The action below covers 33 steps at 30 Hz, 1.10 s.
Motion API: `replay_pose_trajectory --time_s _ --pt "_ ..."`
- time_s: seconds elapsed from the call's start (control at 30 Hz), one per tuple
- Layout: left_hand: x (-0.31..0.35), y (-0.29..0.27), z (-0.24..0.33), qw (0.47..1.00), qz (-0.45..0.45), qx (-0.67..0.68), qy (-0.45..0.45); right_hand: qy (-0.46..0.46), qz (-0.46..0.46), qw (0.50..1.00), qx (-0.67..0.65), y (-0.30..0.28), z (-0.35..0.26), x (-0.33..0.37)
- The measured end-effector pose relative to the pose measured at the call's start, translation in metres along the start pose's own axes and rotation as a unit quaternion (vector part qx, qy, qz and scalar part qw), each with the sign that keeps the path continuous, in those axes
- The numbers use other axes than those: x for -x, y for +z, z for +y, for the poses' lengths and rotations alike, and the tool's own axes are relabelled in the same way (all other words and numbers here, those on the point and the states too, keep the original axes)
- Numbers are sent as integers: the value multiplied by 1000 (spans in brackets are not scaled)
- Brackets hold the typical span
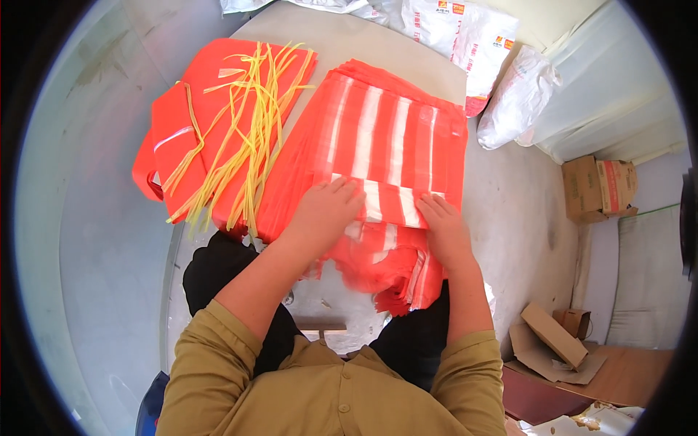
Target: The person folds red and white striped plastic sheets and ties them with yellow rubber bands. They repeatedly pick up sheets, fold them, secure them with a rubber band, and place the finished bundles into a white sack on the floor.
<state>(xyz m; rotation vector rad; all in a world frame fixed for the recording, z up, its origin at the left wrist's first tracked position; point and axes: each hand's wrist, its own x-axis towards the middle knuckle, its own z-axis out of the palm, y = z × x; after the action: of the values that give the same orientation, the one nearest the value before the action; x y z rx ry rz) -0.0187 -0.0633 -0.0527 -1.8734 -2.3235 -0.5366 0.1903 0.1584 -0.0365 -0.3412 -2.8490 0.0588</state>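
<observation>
A thick stack of thin red-and-white striped plastic bags [382, 138] lies on the table before me. Across its near edge runs a folded striped band [389, 203]. My left hand [331, 211] rests on the band's left end, fingers stretched out over the plastic. At the right end, my right hand [445, 227] lies with its fingers extended on the band. Both thumbs are partly hidden. Below the hands, a crumpled bunch of the same striped plastic [392, 265] hangs over the table edge toward my lap.
Left of the stack are plain red sheets [207, 69] with loose yellow strips [254, 131] on top. White printed sacks [454, 33] stand beyond the pale table [313, 29]. Cardboard boxes [600, 189] sit at the right, with opened cardboard [552, 345] lower down.
</observation>
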Motion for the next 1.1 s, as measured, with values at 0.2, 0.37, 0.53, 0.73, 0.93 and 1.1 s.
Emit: replay_pose_trajectory --time_s 0.2,0.37,0.53,0.73,0.93,1.1 --pt "-8 -30 5 986 -82 101 -100 193 -131 972 25 -52 12 -17" --pt "0 -31 7 812 -114 526 -225 240 378 860 -245 -61 -12 -35" --pt "14 -56 23 822 -227 435 -289 365 171 727 -556 -4 -41 -14" --pt "19 -48 17 941 -153 251 -166 382 134 670 -623 22 -80 4" --pt "9 -27 30 950 -35 297 -96 378 111 562 -727 -4 -119 -12" --pt "6 -15 44 942 -48 322 -77 358 53 467 -807 21 -109 -25"
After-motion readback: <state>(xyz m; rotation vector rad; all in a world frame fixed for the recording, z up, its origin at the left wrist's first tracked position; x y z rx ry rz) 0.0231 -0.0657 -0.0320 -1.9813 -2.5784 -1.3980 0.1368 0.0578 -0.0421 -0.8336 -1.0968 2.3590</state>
